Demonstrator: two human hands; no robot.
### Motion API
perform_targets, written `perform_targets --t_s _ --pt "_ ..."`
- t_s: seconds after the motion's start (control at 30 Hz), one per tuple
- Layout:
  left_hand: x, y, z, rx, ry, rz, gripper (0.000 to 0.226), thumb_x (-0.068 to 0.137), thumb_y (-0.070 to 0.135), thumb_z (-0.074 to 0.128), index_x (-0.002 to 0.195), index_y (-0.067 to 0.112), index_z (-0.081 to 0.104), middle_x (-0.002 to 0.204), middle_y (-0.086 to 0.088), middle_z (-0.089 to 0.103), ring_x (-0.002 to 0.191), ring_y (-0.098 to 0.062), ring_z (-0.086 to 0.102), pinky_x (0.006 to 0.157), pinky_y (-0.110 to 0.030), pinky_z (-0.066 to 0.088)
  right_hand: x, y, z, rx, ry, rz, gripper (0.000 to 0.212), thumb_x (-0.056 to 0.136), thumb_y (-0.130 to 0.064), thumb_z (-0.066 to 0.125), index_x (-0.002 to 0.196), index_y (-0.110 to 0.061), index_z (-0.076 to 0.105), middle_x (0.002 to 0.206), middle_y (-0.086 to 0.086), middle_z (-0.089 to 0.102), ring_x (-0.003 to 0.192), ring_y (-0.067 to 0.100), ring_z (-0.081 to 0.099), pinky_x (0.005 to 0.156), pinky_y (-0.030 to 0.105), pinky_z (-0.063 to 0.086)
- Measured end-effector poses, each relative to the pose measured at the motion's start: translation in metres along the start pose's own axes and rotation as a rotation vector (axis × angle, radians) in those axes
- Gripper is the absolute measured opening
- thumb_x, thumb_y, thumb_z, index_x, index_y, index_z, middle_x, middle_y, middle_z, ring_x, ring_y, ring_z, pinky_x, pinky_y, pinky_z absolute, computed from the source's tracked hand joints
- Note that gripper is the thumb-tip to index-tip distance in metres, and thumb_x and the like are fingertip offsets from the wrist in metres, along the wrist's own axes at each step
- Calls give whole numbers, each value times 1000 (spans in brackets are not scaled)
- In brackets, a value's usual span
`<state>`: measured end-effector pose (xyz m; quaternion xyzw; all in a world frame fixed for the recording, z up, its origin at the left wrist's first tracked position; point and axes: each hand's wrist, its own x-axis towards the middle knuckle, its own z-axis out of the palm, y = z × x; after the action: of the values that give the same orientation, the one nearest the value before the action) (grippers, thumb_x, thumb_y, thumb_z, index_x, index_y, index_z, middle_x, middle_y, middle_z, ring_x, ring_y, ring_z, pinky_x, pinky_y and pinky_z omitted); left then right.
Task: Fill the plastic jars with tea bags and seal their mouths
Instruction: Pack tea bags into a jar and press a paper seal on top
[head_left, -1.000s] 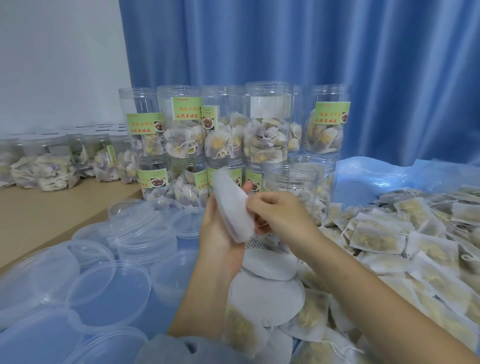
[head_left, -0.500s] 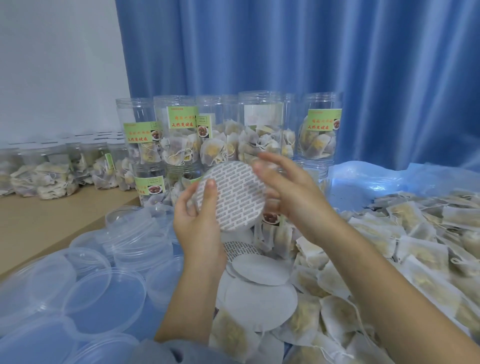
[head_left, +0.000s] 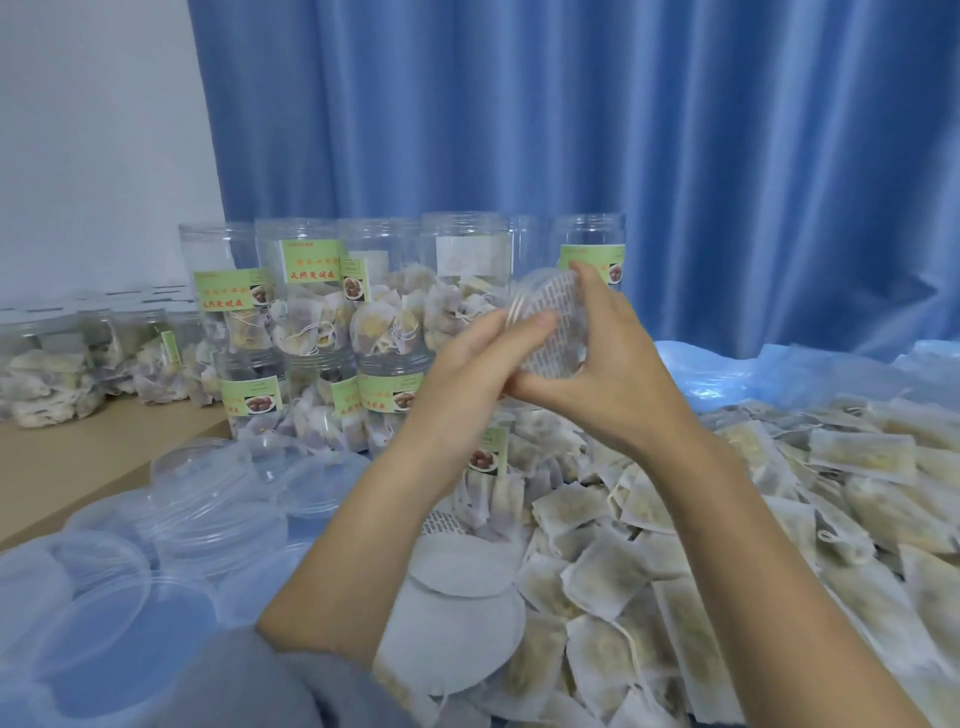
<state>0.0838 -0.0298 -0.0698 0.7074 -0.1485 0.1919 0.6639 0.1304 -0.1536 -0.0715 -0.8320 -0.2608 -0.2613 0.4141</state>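
Observation:
My right hand (head_left: 618, 369) grips a clear plastic lid (head_left: 553, 325) at chest height, thumb under it and fingers over its top edge. A round seal liner with a printed grey pattern lies inside the lid. My left hand (head_left: 483, 358) presses straight fingers against the liner's face. Below the hands stands a labelled jar (head_left: 491, 457) with tea bags in it, mostly hidden. Loose tea bags (head_left: 779, 499) cover the table on the right. Several white seal discs (head_left: 457, 577) lie in front of me.
Filled jars with green labels (head_left: 311, 322) are stacked two high at the back, with more jars (head_left: 62, 364) on the tan surface to the left. Several clear lids (head_left: 208, 499) are heaped at the left. A blue curtain hangs behind.
The seal disc was held up facing me between both hands; now it sits in a clear lid that my right hand grips, farther right and higher. My left fingers moved onto its face.

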Motion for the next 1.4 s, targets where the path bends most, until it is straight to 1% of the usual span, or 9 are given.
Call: perform_targets --t_s 0.1,0.23,0.3,0.43,0.73,0.93,1.07,1.2,1.4 --pt "1 -26 11 -91 252 130 27 78 42 55 97 26 66 100 10 67 98 -9 63 94 -37 49 1 8 -1 17 49 67 118 52 -79 58 149 -34 9 146 -4 33 131 7 32 92 19 26" --pt "-2 -73 4 530 663 390 62 75 47 57 121 7 48 120 -6 52 111 -19 50 95 -34 42 4 20 -8 -19 41 166 110 49 -94 41 144 -48 11 147 -2 36 133 16 37 97 32 33" --pt "1 -93 3 681 620 280 87 65 52 68 130 1 39 128 -15 41 119 -29 42 99 -41 40 4 25 -8 -41 -2 204 107 50 -95 39 143 -49 14 149 0 36 134 20 37 102 38 35" --pt "3 -122 6 604 436 0 124 46 64 77 143 14 19 141 -5 26 128 -23 38 103 -36 40 3 31 -2 -110 -91 217 106 50 -92 47 141 -45 20 145 -2 41 129 20 41 92 36 36" --pt "0 -152 -6 309 338 -186 121 42 54 88 141 25 24 133 5 52 120 -17 52 98 -38 45 3 31 2 -161 -129 241 109 45 -93 44 141 -48 18 144 2 38 130 21 39 96 38 36" --pt "-11 -145 0 359 287 0 110 51 48 88 143 32 30 138 7 46 127 -13 45 102 -40 43 2 31 -5 -54 -227 238 105 42 -88 59 136 -58 23 144 -9 34 131 13 37 92 29 32" --pt "-16 -136 -1 583 392 278 103 56 35 88 142 28 30 145 1 38 136 -19 33 111 -46 32 1 31 -16 34 -355 177 94 41 -77 70 126 -68 30 120 -38 40 120 2 45 97 27 39" --pt "-17 -133 -3 664 483 456 96 57 30 88 137 14 37 141 -1 38 135 -25 34 110 -46 32 0 33 -20 36 -428 101 95 44 -61 80 125 -67 32 124 -38 40 119 -4 44 100 32 44" --pt "-14 -139 -9 803 543 547 96 55 26 92 134 7 41 137 -21 47 132 -37 38 101 -65 35 1 32 -21 -80 -585 -106 89 60 -19 85 120 -65 35 139 -44 19 122 -30 16 86 -10 22"
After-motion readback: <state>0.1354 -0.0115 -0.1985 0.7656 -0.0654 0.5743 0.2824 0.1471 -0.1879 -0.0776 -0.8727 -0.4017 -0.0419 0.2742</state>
